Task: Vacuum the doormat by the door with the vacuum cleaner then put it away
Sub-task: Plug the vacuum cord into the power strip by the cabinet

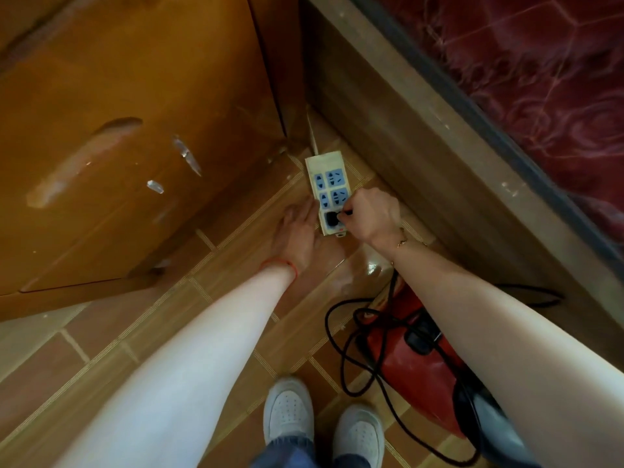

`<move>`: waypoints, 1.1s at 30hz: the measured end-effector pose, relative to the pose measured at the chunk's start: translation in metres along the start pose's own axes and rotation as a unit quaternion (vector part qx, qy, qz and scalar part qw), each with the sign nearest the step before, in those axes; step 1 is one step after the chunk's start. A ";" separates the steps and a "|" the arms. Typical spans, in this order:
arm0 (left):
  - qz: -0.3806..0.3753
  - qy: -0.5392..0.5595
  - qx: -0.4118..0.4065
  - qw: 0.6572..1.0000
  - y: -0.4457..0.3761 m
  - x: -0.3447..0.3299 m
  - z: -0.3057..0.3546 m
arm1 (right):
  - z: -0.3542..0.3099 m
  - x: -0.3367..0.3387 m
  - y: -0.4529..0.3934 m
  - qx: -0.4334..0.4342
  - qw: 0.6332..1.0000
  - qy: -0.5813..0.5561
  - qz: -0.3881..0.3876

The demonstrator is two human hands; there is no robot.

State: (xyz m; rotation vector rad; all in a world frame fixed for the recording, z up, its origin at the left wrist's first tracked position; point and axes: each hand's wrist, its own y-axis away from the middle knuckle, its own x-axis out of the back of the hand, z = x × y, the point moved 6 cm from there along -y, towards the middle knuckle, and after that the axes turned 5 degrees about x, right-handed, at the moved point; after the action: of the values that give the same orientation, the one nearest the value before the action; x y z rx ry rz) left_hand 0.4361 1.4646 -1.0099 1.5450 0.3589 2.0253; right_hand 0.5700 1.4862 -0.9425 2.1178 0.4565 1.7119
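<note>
Two hands low: right grip [369, 219] pinching plug [332, 218], vacuum cleaner [415, 366] behind it

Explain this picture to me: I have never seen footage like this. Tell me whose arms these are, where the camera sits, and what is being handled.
No machine here: a person wears a camera on the head, looking down at their own arms and white shoes. On the tiled floor lies a power strip. The left hand rests flat beside it, touching its edge. The right hand pinches a black plug at its nearest socket. The black cord trails back to a red vacuum cleaner by the right arm.
</note>
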 end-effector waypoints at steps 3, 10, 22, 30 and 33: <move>-0.010 -0.002 -0.006 1.000 -0.001 -0.002 0.001 | -0.006 0.001 -0.003 0.013 0.999 0.031 -0.016; -0.010 -0.016 -0.016 1.000 -0.006 -0.001 -0.004 | -0.030 0.006 -0.010 0.063 0.993 0.095 -0.041; -0.042 -0.053 -0.017 0.998 0.006 0.006 0.000 | -0.031 -0.008 -0.005 0.048 0.995 0.080 -0.025; -0.034 -0.053 0.027 0.998 0.091 0.085 0.043 | -0.008 0.055 0.084 -0.056 0.982 -0.179 0.004; 0.002 -0.048 -0.015 0.999 0.134 0.128 0.080 | -0.004 0.095 0.136 -0.067 0.972 -0.219 0.047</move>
State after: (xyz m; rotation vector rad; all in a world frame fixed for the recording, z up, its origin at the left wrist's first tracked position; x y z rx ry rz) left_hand 0.4527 1.4214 -0.8133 1.6181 0.2865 1.9414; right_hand 0.5880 1.4127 -0.7950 2.3545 0.1113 1.2211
